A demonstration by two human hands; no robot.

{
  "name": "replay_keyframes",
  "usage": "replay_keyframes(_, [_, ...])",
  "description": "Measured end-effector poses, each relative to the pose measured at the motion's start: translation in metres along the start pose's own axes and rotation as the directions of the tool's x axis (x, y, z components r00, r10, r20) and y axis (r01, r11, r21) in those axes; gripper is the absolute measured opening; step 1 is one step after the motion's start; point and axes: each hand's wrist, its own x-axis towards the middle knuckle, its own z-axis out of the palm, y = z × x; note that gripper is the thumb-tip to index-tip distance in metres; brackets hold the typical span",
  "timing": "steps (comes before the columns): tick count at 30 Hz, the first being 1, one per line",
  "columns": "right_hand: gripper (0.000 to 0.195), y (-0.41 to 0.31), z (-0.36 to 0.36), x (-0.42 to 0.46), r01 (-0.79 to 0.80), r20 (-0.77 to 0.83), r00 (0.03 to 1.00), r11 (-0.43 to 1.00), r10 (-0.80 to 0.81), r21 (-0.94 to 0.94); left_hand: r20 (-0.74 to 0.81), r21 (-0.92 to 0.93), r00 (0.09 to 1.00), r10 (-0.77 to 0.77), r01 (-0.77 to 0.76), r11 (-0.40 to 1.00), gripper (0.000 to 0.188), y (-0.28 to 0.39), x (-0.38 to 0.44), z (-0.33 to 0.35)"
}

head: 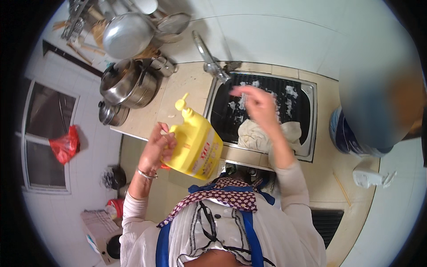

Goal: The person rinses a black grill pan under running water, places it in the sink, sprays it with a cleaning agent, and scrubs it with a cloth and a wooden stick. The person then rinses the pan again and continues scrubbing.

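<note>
My left hand (159,147) grips a yellow plastic detergent jug (191,143) with a pump top (181,103), held tilted in front of the sink. The jug bears writing. Over the stainless steel sink (312,116) is my right hand (258,103), blurred, with its fingers stretched to the left and nothing visible in them. Beneath it, a black ribbed panel (220,116) lies in the sink, dotted with white foam (290,90). A bunched whitish cloth (250,137) rests at the sink's near edge, partly hidden by my right forearm.
The faucet (210,60) rises behind the sink's left corner. Steel pots (128,83) stand on the counter at left, under hanging utensils including a wok-like pan (128,36). To the right are a bucket (340,133), a white spray bottle (367,177) and a chopstick-like stick (342,188).
</note>
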Motion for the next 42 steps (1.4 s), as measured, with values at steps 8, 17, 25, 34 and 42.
replay_keyframes(8, [0.014, 0.084, -0.103, -0.122, -0.326, -0.253, 0.944, 0.488, 0.21, -0.81, -0.243, 0.04, 0.931, 0.273, -0.271, 0.962, 0.021, 0.016, 0.056, -0.094])
replay_keyframes(17, [0.053, 0.11, -0.073, -0.154, -0.607, -0.424, 0.772, 0.353, 0.473, -0.712, -0.281, 0.027, 0.894, 0.35, -0.357, 0.934, 0.024, -0.016, 0.18, -0.192])
replay_keyframes(25, [0.031, 0.132, -0.052, -0.15, -0.738, -0.664, 0.663, 0.151, 0.346, -0.658, -0.268, 0.174, 0.878, 0.395, -0.36, 0.917, 0.017, -0.029, 0.223, -0.282])
replay_keyframes(34, [0.018, 0.073, -0.062, -0.15, -0.614, -0.552, 0.458, 0.697, 0.697, 0.37, 0.031, 0.809, 0.561, 0.827, -0.5, 0.309, 0.03, -0.038, 0.151, -0.102])
replay_keyframes(42, [0.032, -0.047, -0.048, -0.114, -0.33, -0.211, 0.922, 0.944, 0.325, 0.01, 0.853, 0.134, 0.395, 0.342, -0.798, 0.588, 0.06, -0.134, 0.145, 0.167])
